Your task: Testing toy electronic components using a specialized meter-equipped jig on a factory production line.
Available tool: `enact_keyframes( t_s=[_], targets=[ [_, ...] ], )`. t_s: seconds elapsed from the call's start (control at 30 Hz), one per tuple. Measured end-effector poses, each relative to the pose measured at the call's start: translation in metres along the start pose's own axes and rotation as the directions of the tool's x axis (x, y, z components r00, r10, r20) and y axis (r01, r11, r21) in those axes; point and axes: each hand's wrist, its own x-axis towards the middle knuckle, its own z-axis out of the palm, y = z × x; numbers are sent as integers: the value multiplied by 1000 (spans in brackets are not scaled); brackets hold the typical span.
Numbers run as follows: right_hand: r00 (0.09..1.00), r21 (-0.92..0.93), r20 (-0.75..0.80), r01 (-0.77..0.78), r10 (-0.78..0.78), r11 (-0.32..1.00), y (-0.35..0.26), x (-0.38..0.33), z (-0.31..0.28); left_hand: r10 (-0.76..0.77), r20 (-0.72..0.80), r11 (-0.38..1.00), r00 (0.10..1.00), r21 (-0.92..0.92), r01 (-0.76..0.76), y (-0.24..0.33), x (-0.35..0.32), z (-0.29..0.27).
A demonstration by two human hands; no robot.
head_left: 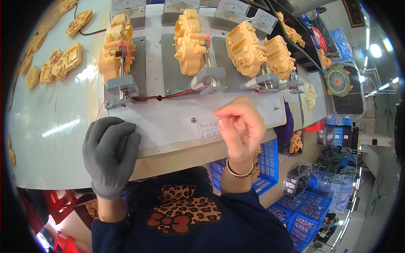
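My left hand [112, 154], in a grey glove, is over the front left edge of the work board with its fingers curled in. A thin red wire [102, 107] runs down behind it from the leftmost yellow gearbox [116, 52]; whether the fingers grip it is hidden. My bare right hand [244, 128] hovers above the board's white sheet [168, 126], thumb and forefinger slightly apart with nothing visible between them. Beyond my hands, a second gearbox [190, 46], a third [247, 48] and a fourth [279, 57] sit upright on fixtures with grey clamp blocks [209, 76].
Several analog panel meters [231, 12] line the back. Loose yellow housings [63, 63] lie on the table at left. A green fan [338, 81] stands far right. Below the table's right side is a blue crate [270, 162]; a small screw [194, 120] protrudes from the board.
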Motion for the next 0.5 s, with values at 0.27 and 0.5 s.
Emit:
enact_keyframes(
  t_s=[0.27,0.5],
  targets=[
    [998,-75,52,-26,30,997,-5,1,-2,-186,98,969,978,-144,199,2,4,-10],
    [996,-74,43,-69,72,995,-4,0,-2,-196,119,972,973,-107,209,1,6,-11]
  ],
)
